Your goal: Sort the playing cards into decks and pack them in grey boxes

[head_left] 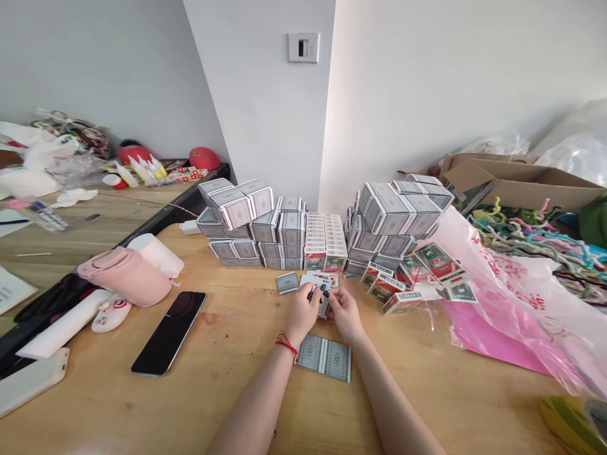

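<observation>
Playing cards [323, 304] are being pinched between your left hand [302, 311] and your right hand [346, 314] in the head view, low over the wooden bench [237, 398]. A red string bracelet [286, 344] is circling your left wrist. The fingers of both hands are curling closed on the small stack, with no open gap showing, though your hands are hiding how many cards you are holding. More face-up cards [318, 278] are lying just beyond your fingertips, a single grey-backed card [287, 282] is lying to their left, and two grey-backed decks [324, 357] are lying side by side just below your hands. Farther along the bench, wrapped card packs [237, 221] are rising in stacked blocks on both sides of a row of white-and-red boxes [326, 240], while opened red-and-green card boxes [412, 278] are spilling toward a pink plastic bag [502, 303] on the right. To your left, a black smartphone [169, 333] is lying beside a pink bottle [124, 276], and a cardboard box [521, 183] and tangled coloured pipe cleaners [531, 243] are sitting past the bag at the far right.
</observation>
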Demonstrator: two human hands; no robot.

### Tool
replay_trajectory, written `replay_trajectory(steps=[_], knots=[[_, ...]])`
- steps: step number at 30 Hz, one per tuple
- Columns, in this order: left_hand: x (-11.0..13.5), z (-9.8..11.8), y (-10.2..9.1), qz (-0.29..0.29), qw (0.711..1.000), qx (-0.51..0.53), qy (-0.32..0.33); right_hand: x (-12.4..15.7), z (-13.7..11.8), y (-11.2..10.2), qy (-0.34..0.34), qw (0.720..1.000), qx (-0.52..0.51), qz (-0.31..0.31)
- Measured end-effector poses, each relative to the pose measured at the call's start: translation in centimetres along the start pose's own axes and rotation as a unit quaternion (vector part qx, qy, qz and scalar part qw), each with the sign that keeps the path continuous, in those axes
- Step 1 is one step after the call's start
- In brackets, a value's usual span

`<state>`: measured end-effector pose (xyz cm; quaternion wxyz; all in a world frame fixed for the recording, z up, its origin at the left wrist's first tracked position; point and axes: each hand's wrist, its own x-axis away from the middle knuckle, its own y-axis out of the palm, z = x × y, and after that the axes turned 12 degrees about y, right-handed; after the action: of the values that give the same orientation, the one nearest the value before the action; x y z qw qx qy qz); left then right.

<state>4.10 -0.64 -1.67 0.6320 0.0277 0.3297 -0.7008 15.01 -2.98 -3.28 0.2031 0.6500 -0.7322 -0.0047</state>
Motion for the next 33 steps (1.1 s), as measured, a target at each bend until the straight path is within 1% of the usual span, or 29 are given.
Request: replay_trajectory(steps=[7,15,18,22,26,29,33], knots=[[0.2,0.0,0.0,0.001,0.998,-0.052,0.020,0.1,-0.3,0.1,-0.010,1.000,0.019,-0.008],[0.2,0.1,0.2,0.003,0.990,-0.125,0.065,0.1,-0.3,-0.1,-0.016,0.999,0.030,-0.004],[0.4,0.4,0.2,-0.007,0.986,-0.147,0.081,-0.1,-0.2,-0.2,-0.041,0.997,0.054,0.028],[0.5,0.7,0.1,-0.006,0.977,-0.188,0.098,-0.1,-0.1,0.2,-0.084,0.987,0.096,0.094],[0.6,0.7,0.0,-0.016,0.969,-0.219,0.108,0.4,0.0,0.8,-0.087,0.977,0.134,0.140],[0.6,0.3,0.0,-0.025,0.969,-0.224,0.099,0.7,0.0,1.0,-0.084,0.967,0.172,0.165],[0.6,-0.1,0.3,-0.024,0.973,-0.218,0.065,0.9,-0.1,1.0,-0.113,0.949,0.222,0.193]])
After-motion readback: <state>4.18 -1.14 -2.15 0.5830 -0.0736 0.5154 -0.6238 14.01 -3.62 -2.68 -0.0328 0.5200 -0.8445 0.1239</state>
